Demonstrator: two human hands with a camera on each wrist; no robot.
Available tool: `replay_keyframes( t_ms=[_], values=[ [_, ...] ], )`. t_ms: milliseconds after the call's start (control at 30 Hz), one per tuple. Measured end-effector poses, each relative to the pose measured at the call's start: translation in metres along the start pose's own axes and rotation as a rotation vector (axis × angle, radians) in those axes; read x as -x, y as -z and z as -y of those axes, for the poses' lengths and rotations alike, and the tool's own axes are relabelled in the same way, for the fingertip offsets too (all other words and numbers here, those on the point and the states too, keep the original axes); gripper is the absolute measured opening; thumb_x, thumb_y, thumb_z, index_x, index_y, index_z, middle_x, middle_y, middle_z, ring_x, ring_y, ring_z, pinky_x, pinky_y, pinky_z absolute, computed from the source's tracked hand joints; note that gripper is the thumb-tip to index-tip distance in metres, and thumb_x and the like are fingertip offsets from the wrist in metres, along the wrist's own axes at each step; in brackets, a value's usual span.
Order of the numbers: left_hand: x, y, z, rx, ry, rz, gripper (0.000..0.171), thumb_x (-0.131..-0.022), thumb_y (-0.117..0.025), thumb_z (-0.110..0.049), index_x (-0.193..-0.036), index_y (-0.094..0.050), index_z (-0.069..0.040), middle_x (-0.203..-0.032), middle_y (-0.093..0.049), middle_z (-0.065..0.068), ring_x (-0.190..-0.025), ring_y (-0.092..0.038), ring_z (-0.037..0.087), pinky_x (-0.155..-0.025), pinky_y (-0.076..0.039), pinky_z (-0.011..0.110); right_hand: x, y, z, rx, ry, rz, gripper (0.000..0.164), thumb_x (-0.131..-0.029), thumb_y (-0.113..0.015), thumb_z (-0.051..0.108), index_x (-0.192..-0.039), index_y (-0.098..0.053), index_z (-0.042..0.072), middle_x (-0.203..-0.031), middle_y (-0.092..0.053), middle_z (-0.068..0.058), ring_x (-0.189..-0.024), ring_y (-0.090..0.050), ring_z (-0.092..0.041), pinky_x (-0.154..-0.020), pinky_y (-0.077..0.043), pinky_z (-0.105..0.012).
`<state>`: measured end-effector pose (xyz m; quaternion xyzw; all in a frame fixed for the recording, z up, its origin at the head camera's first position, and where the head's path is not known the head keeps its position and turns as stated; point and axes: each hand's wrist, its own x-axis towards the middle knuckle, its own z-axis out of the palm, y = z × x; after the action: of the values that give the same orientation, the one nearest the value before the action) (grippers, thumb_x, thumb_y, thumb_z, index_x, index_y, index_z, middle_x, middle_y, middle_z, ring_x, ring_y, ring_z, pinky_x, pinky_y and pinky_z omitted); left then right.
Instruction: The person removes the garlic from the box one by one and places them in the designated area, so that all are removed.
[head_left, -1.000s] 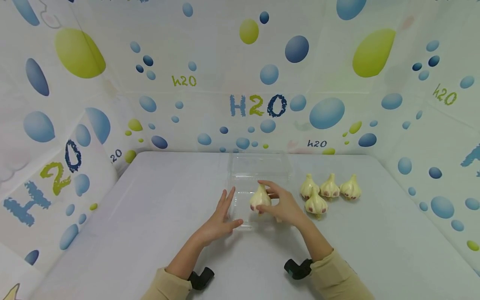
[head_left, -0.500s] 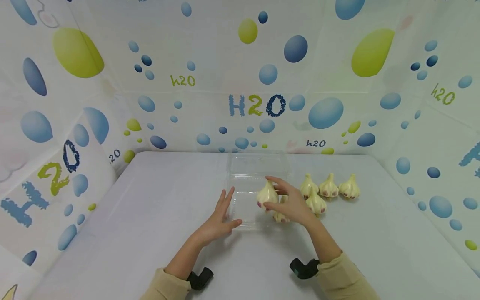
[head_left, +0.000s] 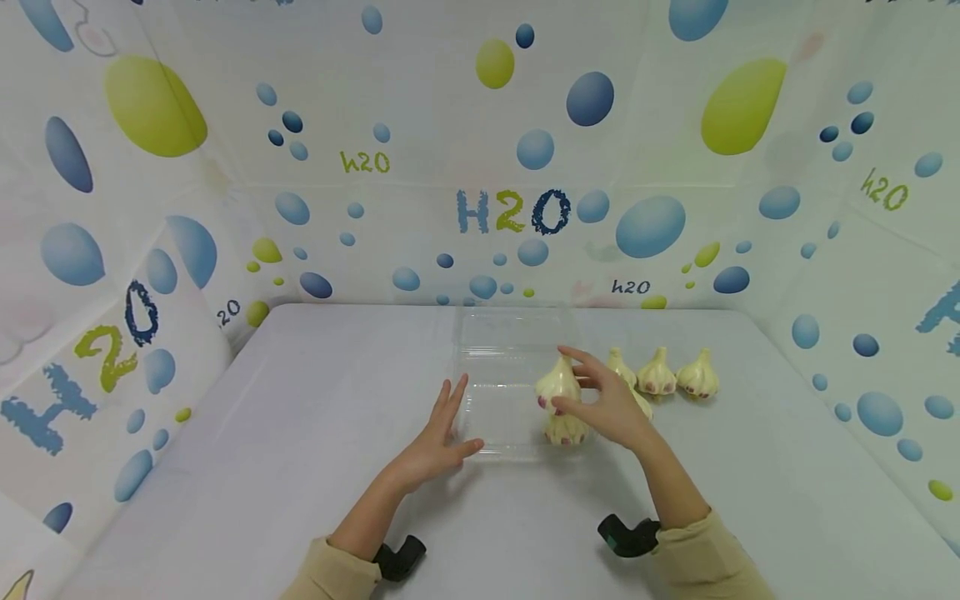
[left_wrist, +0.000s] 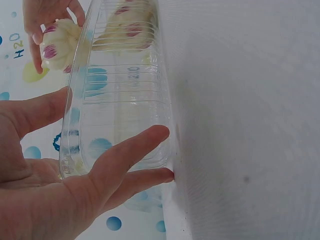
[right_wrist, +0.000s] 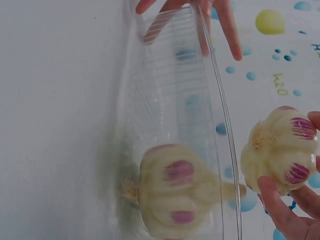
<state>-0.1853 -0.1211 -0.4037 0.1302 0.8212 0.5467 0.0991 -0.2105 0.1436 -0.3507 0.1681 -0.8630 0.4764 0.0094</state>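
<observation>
My right hand pinches a garlic bulb by its right side, neck up. In the right wrist view this bulb stays above the rim of a clear plastic container. A second garlic bulb sits in the right near part of that container, below the held one; the right wrist view shows this lower bulb through the clear wall. With fingers spread and straight, my left hand touches the container's left side, as the left wrist view confirms.
Just right of the container stand several more garlic bulbs, among them a middle one and a right one; my right hand partly covers two others. The container's clear lid lies folded open toward the back wall.
My right hand has carried the held garlic bulb rightward and slightly up, over the bulb in the container, which now shows more fully. My left hand has stayed in place.
</observation>
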Motion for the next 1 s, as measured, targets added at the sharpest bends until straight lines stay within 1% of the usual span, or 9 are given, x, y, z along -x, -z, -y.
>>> replay_keyframes(
  t_ms=[67,200,300,367,433,500,700,833,1000],
  values=[
    [0.000,0.000,0.000,-0.008,0.001,-0.003,0.088,-0.086,-0.064,-0.014,-0.148,-0.003,-0.030,-0.150,0.017,0.013,-0.132,-0.010,0.048,-0.089,-0.036,0.060,0.005,0.005,0.009,0.002,-0.009,-0.004,0.067,-0.081,-0.071,0.021,-0.139,-0.038,0.021,-0.126,-0.050,-0.020,-0.113,-0.049,-0.039,-0.084,-0.044,-0.052],
    [0.000,-0.001,0.000,-0.015,0.001,-0.006,0.088,-0.086,-0.064,-0.014,-0.148,-0.003,-0.030,-0.150,0.016,0.014,-0.131,-0.010,0.050,-0.088,-0.037,0.060,0.007,0.012,0.003,-0.017,-0.018,-0.008,0.067,-0.082,-0.070,0.018,-0.140,-0.036,0.018,-0.127,-0.047,-0.023,-0.115,-0.046,-0.041,-0.087,-0.043,-0.053],
    [0.000,-0.001,0.000,-0.016,0.001,-0.006,0.088,-0.086,-0.063,-0.014,-0.148,-0.003,-0.030,-0.150,0.016,0.014,-0.131,-0.011,0.050,-0.087,-0.038,0.060,0.006,0.017,-0.011,-0.026,-0.018,-0.008,0.069,-0.081,-0.070,0.020,-0.141,-0.035,0.021,-0.128,-0.046,-0.023,-0.114,-0.046,-0.041,-0.083,-0.047,-0.047],
    [-0.001,-0.001,0.000,-0.018,0.001,-0.006,0.088,-0.086,-0.063,-0.015,-0.148,-0.003,-0.031,-0.150,0.016,0.014,-0.131,-0.011,0.050,-0.087,-0.038,0.060,0.009,0.021,-0.012,-0.025,-0.015,-0.010,0.069,-0.081,-0.070,0.020,-0.141,-0.035,0.021,-0.128,-0.045,-0.024,-0.114,-0.046,-0.042,-0.077,-0.051,-0.042],
    [-0.001,-0.001,0.000,-0.017,0.001,-0.008,0.088,-0.086,-0.063,-0.015,-0.148,-0.003,-0.030,-0.150,0.016,0.013,-0.131,-0.010,0.049,-0.089,-0.035,0.061,0.011,0.025,-0.013,-0.017,-0.021,-0.012,0.069,-0.082,-0.070,0.021,-0.141,-0.034,0.023,-0.128,-0.044,-0.024,-0.114,-0.046,-0.042,-0.074,-0.052,-0.039],
    [-0.001,-0.001,0.001,-0.016,0.000,-0.006,0.088,-0.086,-0.063,-0.014,-0.148,-0.003,-0.029,-0.150,0.016,0.014,-0.132,-0.009,0.049,-0.090,-0.034,0.062,0.014,0.030,-0.014,-0.002,-0.027,-0.017,0.069,-0.082,-0.070,0.024,-0.141,-0.034,0.024,-0.129,-0.044,-0.023,-0.115,-0.045,-0.042,-0.075,-0.052,-0.040],
    [-0.002,-0.001,0.001,-0.032,0.001,-0.010,0.088,-0.086,-0.063,-0.015,-0.148,-0.003,-0.030,-0.151,0.015,0.013,-0.135,0.002,0.043,-0.095,-0.018,0.068,0.020,0.043,-0.018,0.060,-0.047,-0.040,0.069,-0.082,-0.069,0.027,-0.141,-0.034,0.024,-0.132,-0.042,-0.024,-0.116,-0.043,-0.043,-0.082,-0.047,-0.049],
    [-0.002,-0.001,0.002,-0.039,0.007,-0.011,0.088,-0.086,-0.063,-0.015,-0.148,-0.002,-0.031,-0.151,0.015,0.013,-0.135,0.002,0.043,-0.095,-0.019,0.068,0.023,0.050,-0.021,0.085,-0.068,-0.052,0.070,-0.082,-0.069,0.028,-0.142,-0.033,0.023,-0.131,-0.042,-0.024,-0.116,-0.043,-0.043,-0.086,-0.043,-0.054],
    [-0.002,-0.001,0.002,-0.036,0.007,-0.013,0.089,-0.086,-0.063,-0.015,-0.148,-0.002,-0.032,-0.151,0.015,0.013,-0.135,0.001,0.044,-0.095,-0.020,0.068,0.028,0.059,-0.026,0.094,-0.071,-0.074,0.069,-0.083,-0.068,0.026,-0.142,-0.034,0.021,-0.130,-0.043,-0.026,-0.115,-0.042,-0.043,-0.082,-0.046,-0.051]
  ],
)
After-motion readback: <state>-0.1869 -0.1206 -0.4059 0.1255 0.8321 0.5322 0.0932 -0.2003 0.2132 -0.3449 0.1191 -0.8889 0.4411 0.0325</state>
